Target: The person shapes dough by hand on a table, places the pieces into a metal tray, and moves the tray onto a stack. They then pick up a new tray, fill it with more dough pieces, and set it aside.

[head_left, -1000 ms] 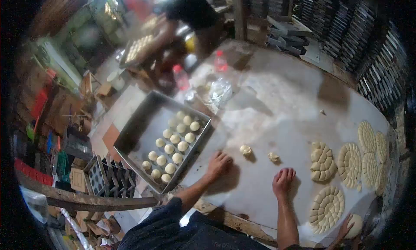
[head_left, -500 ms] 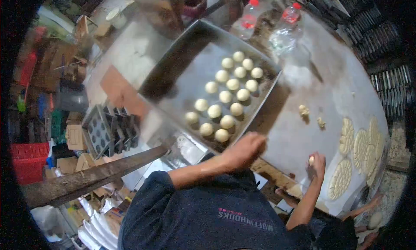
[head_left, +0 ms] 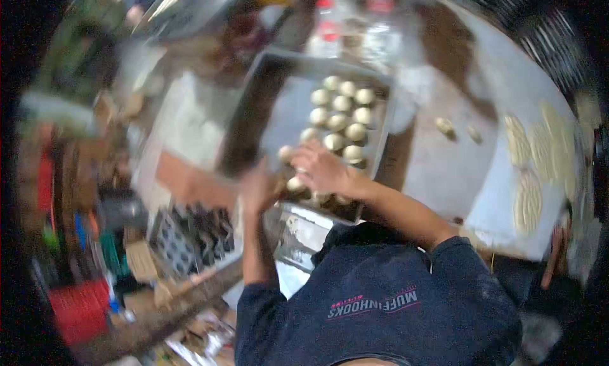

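- Right hand (head_left: 325, 167) is shifting from desk (head_left: 438, 182) to tray (head_left: 288, 102), curling over dough balls (head_left: 337, 121).
- Left hand (head_left: 257, 187) is blurring; both grips unclear.
- Crowding could be causing dents.

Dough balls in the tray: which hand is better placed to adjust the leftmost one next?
Probably the right hand: it is over the tray among the dough balls, fingertips close to the leftmost. The left hand, blurred, is farther off, near the tray's edge.
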`<act>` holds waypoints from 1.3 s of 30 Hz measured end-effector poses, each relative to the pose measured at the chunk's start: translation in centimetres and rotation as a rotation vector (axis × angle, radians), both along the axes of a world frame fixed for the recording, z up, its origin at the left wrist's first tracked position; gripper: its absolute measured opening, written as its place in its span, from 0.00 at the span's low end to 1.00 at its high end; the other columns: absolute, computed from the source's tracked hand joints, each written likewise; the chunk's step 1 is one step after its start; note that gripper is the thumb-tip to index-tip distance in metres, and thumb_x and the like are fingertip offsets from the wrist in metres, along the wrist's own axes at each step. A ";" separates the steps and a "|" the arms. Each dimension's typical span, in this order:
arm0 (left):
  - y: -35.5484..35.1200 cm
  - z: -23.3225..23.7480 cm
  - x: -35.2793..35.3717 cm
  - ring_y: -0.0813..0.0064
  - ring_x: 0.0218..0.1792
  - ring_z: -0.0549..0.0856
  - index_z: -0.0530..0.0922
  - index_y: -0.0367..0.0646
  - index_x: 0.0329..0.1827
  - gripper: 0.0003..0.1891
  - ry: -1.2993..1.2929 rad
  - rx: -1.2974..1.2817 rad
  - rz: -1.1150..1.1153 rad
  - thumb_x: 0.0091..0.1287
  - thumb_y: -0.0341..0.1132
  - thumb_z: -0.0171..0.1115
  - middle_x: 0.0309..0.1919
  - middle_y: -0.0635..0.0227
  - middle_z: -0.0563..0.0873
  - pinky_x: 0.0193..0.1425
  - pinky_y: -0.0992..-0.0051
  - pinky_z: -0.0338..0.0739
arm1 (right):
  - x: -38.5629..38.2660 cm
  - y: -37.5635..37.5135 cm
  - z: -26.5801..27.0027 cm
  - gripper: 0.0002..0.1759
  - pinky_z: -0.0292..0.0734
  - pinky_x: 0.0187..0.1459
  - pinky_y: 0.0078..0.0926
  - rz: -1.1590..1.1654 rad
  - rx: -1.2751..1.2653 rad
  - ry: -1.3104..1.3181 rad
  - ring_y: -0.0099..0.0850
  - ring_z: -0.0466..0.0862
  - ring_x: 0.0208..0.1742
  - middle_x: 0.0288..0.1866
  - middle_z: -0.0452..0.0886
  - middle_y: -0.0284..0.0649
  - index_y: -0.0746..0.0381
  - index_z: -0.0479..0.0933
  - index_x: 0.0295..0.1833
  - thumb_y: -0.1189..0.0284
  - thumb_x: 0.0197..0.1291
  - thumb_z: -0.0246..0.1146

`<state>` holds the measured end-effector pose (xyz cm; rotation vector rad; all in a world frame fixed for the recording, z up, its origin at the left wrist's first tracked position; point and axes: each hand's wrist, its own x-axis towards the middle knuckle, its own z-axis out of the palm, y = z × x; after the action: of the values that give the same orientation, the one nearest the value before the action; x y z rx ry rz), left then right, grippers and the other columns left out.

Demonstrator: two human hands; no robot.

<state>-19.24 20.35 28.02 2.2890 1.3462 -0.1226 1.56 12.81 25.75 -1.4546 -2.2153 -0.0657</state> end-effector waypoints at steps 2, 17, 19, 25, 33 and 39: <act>-0.8 0.3 -0.3 0.46 0.48 0.83 0.61 0.38 0.70 0.42 -0.108 0.192 -0.123 0.56 0.47 0.72 0.48 0.48 0.84 0.55 0.56 0.75 | 5.0 -5.1 2.0 0.10 0.72 0.56 0.43 -0.032 0.034 0.434 0.42 0.79 0.50 0.44 0.80 0.44 0.62 0.79 0.39 0.69 0.52 0.65; -22.9 -1.1 57.8 0.74 0.48 0.83 0.74 0.44 0.66 0.26 -0.414 -0.913 -0.870 0.63 0.31 0.69 0.55 0.65 0.79 0.53 0.73 0.77 | 31.5 -47.6 -8.0 0.07 0.71 0.38 0.44 -1.523 0.283 0.737 0.45 0.75 0.32 0.28 0.75 0.44 0.63 0.76 0.39 0.75 0.55 0.64; -25.4 -6.7 67.4 0.69 0.45 0.86 0.74 0.40 0.65 0.26 -0.430 -0.704 -0.736 0.64 0.37 0.69 0.51 0.60 0.83 0.49 0.71 0.80 | 31.8 -47.5 -8.5 0.05 0.70 0.39 0.46 -1.445 0.378 0.877 0.46 0.75 0.33 0.28 0.75 0.43 0.63 0.76 0.39 0.74 0.58 0.62; -33.0 -12.6 81.2 0.59 0.36 0.86 0.84 0.39 0.41 0.29 -0.320 0.059 -0.333 0.67 0.61 0.57 0.35 0.58 0.88 0.43 0.59 0.79 | 33.9 -47.0 -7.5 0.07 0.66 0.39 0.39 -1.533 0.276 0.544 0.38 0.73 0.32 0.25 0.69 0.38 0.58 0.69 0.30 0.77 0.50 0.63; -27.8 -18.7 76.7 0.52 0.44 0.83 0.64 0.35 0.60 0.38 -0.903 -0.544 -0.068 0.56 0.49 0.75 0.44 0.46 0.83 0.53 0.61 0.78 | 36.3 -45.6 -9.5 0.05 0.72 0.48 0.40 -1.587 0.239 0.513 0.41 0.77 0.38 0.32 0.75 0.42 0.60 0.74 0.36 0.74 0.53 0.63; -32.1 -9.1 61.9 0.44 0.49 0.83 0.59 0.37 0.62 0.35 -0.644 -0.125 0.066 0.62 0.47 0.69 0.44 0.40 0.82 0.52 0.56 0.76 | 38.4 -45.7 -10.4 0.09 0.70 0.43 0.38 -1.453 0.354 0.548 0.39 0.76 0.33 0.30 0.73 0.41 0.63 0.70 0.32 0.72 0.51 0.64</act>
<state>42.61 -11.72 18.89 1.9280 1.0306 0.4969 39.97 -32.87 15.34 -2.1584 -0.3886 -0.4300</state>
